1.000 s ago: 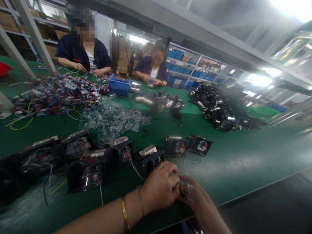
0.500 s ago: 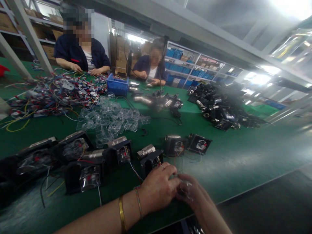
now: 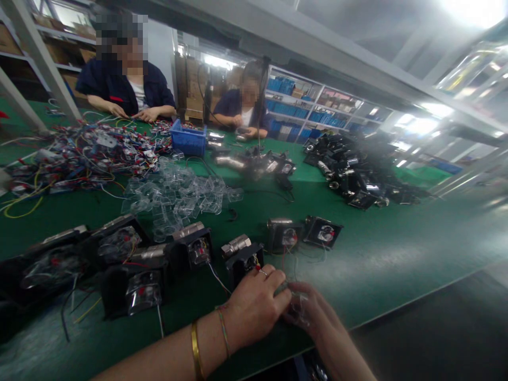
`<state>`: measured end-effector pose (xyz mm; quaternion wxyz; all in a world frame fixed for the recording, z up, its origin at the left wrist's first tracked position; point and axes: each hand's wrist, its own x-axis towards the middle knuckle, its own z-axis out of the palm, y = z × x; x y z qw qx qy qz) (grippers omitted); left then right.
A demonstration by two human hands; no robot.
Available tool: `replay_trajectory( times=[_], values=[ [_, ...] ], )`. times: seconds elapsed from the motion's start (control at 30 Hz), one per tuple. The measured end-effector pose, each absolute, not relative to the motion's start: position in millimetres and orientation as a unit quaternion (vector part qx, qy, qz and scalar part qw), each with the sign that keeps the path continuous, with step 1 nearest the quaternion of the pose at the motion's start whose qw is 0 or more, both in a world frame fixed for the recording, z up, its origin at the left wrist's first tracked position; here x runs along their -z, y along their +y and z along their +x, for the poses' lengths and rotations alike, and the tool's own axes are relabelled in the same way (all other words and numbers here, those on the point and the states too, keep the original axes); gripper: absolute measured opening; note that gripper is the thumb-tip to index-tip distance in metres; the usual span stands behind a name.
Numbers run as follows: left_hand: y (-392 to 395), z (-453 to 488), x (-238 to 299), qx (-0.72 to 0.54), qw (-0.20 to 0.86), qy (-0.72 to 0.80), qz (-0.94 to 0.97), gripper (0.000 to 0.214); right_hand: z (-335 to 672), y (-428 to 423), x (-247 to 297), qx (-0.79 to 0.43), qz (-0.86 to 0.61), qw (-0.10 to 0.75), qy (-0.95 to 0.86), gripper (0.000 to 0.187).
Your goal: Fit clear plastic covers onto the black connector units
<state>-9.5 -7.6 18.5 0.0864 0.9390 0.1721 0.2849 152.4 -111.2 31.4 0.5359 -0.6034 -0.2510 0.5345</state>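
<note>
My left hand is closed, its fingers curled toward my right hand over the near side of the bench. What those fingers grip is mostly hidden. A clear plastic cover shows in my right hand, whose fingers are wrapped round it; the two hands meet fingertip to fingertip. Just beyond my left knuckles sits a black housing with a metal valve body at its back and a red part inside. Behind my hands stand another black housing and a tilted one, both with loose wires.
Several black housings with clear covers line the left front. Farther back lie a heap of clear covers, a pile of wired parts, a blue bin and a black housing pile. Two co-workers sit opposite.
The view has shifted slightly, so the bench items appear a little farther left. My hands stay together in nearly the same pose, with only small finger movement.
</note>
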Motion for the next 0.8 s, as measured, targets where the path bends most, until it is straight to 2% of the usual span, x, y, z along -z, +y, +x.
replay_trajectory(
  times=[0.17, 0.27, 0.43, 0.8],
  values=[
    [-9.2, -11.8, -19.1, -0.313, 0.066, 0.170, 0.932, 0.008, 156.3, -114.7, -28.0, -0.539, -0.600, 0.525, -0.271, 0.049],
    [-10.9, -10.0, -17.6, -0.351, 0.076, 0.162, 0.919, 0.002, 157.6, -115.2, -28.3, -0.541, -0.599, 0.519, -0.282, 0.045],
    [-11.1, -7.2, -16.0, -0.369, 0.086, 0.175, 0.909, 0.014, 155.4, -114.2, -31.1, -0.539, -0.599, 0.519, -0.287, 0.046],
    [-10.6, -7.4, -18.2, -0.404, 0.078, 0.158, 0.898, 0.015, 153.8, -115.4, -30.2, -0.538, -0.592, 0.539, -0.264, 0.047]
  ],
)
